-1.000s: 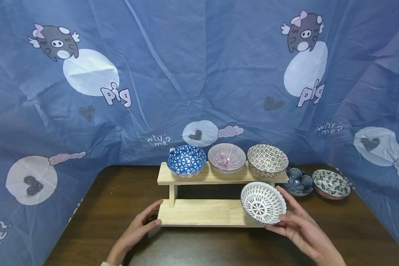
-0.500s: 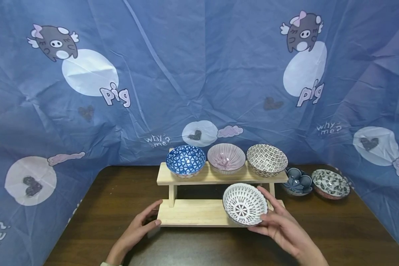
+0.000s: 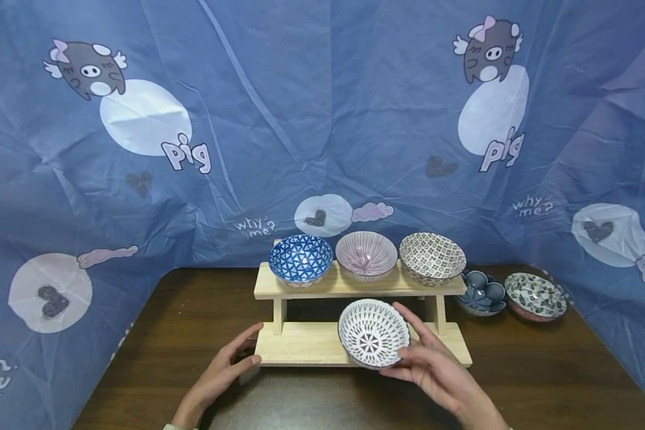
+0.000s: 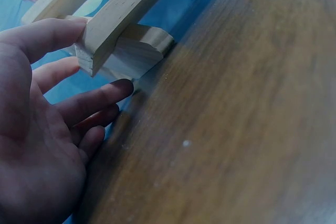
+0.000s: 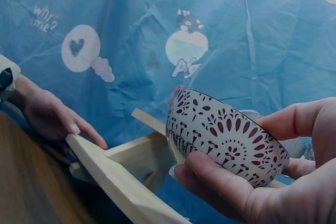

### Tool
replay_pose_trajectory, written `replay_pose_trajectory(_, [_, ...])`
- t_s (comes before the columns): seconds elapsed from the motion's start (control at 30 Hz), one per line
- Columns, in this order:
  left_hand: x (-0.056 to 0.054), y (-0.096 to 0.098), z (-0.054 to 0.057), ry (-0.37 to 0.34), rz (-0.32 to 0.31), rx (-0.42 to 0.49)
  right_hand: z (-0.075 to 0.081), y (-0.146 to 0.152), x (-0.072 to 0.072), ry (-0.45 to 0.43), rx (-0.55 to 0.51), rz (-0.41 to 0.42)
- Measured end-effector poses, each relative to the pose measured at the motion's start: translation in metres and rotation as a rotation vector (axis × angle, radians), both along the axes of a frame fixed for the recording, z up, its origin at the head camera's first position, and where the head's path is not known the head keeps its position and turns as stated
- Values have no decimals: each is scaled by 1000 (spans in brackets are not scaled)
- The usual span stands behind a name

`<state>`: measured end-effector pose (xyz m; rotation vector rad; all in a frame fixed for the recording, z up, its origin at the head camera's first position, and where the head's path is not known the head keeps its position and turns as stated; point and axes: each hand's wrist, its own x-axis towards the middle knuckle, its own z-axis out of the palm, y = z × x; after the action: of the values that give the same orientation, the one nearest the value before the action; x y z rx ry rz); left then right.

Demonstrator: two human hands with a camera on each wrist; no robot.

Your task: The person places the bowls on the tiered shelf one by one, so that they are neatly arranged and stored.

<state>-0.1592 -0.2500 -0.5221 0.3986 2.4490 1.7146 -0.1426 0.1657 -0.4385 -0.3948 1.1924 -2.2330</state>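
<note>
My right hand (image 3: 435, 370) grips a small white bowl (image 3: 373, 334) by its right side, fingers and thumb at the rim and outer wall. The bowl tilts so its black-patterned inside faces the head camera, in front of the lower plank of a two-tier wooden stand (image 3: 306, 345). In the right wrist view, dark red petal shapes cover the bowl's outside (image 5: 226, 140). My left hand (image 3: 223, 367) touches the left end of the lower plank, thumb at the front corner. The left wrist view shows its fingers loosely extended against the plank end (image 4: 94, 51).
On the upper plank stand a blue patterned bowl (image 3: 301, 260), a pink striped bowl (image 3: 366, 255) and a brown-patterned bowl (image 3: 432, 258). Right of the stand, a dark blue dish (image 3: 481, 295) and a leaf-patterned bowl (image 3: 536, 297) sit on the brown table (image 3: 570, 370). A blue curtain (image 3: 322, 119) hangs behind.
My right hand has carried the white bowl leftward along the lower plank, from its right end to about the middle. The left hand has stayed at the plank's left end.
</note>
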Motion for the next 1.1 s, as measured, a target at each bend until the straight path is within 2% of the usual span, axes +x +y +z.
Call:
replay_pose_trajectory(0.3, [0,1,1,-17,-1,4,-1,-18,-2,-52,18,4])
replay_pose_trajectory(0.77, [-1,1,0,15,-8,10,-3,-49,-9,-90,24,24])
replay_pose_trajectory(1.1, [0,1,1,-2,3,3,-7,-68,-10,-82,55,30])
